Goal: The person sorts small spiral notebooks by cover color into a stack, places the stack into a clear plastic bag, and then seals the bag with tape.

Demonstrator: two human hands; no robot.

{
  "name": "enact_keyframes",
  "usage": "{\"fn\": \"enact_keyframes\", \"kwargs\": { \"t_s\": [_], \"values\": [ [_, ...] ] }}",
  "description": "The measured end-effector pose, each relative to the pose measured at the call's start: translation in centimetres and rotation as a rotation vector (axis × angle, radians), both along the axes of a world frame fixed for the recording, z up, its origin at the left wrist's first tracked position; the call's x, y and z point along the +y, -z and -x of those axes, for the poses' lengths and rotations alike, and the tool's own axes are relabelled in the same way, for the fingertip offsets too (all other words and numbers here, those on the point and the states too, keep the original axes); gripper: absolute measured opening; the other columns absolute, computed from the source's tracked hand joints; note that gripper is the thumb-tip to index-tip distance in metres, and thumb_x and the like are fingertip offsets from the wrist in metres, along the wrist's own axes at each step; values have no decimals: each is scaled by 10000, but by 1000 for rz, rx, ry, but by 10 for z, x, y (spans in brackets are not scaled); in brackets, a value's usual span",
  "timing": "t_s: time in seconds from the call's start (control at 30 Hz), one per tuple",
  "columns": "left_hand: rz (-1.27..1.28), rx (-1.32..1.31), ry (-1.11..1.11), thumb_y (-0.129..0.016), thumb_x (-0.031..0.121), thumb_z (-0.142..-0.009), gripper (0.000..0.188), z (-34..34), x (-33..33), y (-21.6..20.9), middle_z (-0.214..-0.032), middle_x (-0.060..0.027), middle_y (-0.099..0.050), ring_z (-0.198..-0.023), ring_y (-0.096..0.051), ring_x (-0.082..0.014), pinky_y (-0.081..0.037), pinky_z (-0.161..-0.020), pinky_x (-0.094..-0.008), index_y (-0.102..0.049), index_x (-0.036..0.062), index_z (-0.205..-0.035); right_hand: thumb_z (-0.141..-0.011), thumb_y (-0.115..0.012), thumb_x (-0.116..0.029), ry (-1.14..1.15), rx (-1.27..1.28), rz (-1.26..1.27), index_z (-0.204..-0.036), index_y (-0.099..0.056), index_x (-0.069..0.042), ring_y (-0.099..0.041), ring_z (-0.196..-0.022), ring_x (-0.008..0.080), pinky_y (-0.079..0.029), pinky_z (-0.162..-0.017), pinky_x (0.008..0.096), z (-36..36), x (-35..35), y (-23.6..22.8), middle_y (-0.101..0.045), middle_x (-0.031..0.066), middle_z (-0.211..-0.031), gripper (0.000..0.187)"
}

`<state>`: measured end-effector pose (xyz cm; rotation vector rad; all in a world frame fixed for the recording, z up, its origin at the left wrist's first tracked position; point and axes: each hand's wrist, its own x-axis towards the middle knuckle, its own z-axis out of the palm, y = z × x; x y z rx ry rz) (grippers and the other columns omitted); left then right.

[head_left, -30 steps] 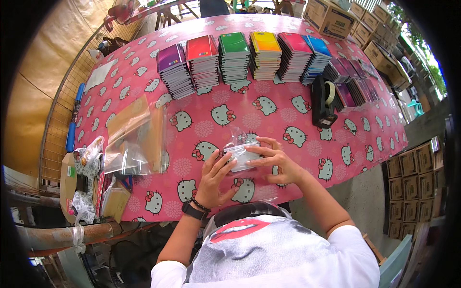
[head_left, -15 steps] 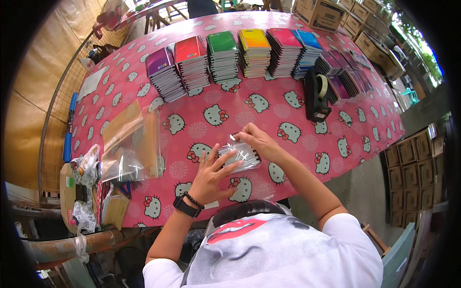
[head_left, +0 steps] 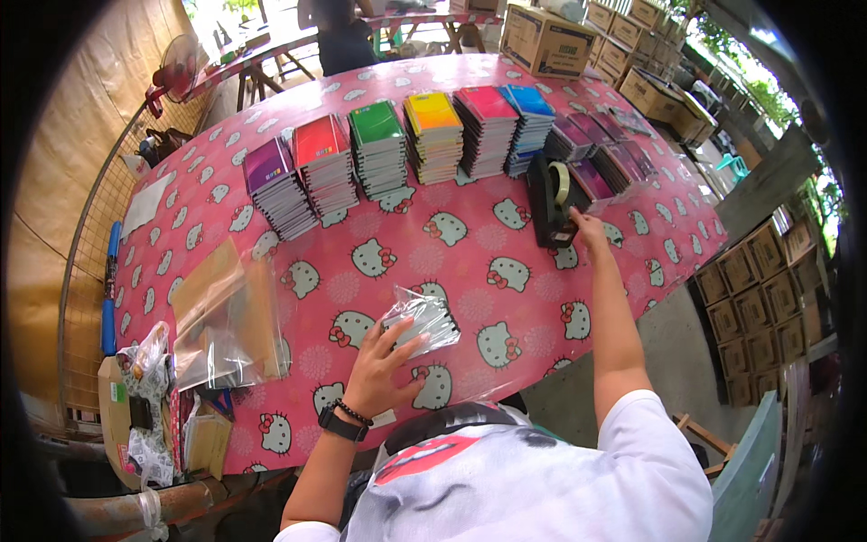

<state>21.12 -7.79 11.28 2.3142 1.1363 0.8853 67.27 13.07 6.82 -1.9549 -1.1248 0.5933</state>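
Note:
A small spiral-bound notebook in a loose clear plastic sleeve (head_left: 432,325) lies on the table in front of me, its dark coil on the right side. My left hand (head_left: 384,366) rests its spread fingers on the near left part of the sleeve. Farther right, my right hand (head_left: 591,233) reaches to the right side of a black tape dispenser (head_left: 553,208). A roll of pale tape (head_left: 562,181) sits in the dispenser. The right fingertips are at the dispenser's edge, partly hidden, and their grip is unclear.
Stacks of notebooks, including a purple stack (head_left: 280,194) and a yellow stack (head_left: 433,135), line the table's far side. Wrapped purple notebooks (head_left: 601,167) lie behind the dispenser. Clear sleeves and brown paper (head_left: 226,316) lie left. A person (head_left: 339,36) stands beyond. Cartons (head_left: 759,307) are stacked right.
My right hand has left the sleeved notebook and moved right and away to the tape dispenser. My left hand stays on the sleeve. The view has shifted, showing more of the far side.

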Motion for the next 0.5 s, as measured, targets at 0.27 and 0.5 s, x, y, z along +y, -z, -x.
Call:
{"fn": "enact_keyframes", "kwargs": {
  "t_s": [0.27, 0.5],
  "values": [
    [-20, 5, -41, -727, 173, -595, 624, 6, -6, 4, -1319, -63, -409, -1206, -343, -363, -321, -992, -460, -537, 197, -1189, -839, -620, -255, -80, 186, -314, -753, -597, -45, -471, -599, 58, -366, -532, 221, 40, -52, -2, -550, -17, -689, 228],
    [-29, 5, -49, -779, 220, -568, 675, -2, -6, 8, -1338, -68, -388, -1204, -359, -342, -267, -1019, -483, -523, 194, -1192, -867, -578, -217, -364, 1166, 187, -775, -506, -96, -371, -489, 45, -298, -431, 199, 86, -67, 22, -453, -44, -630, 169]
  ]
}}
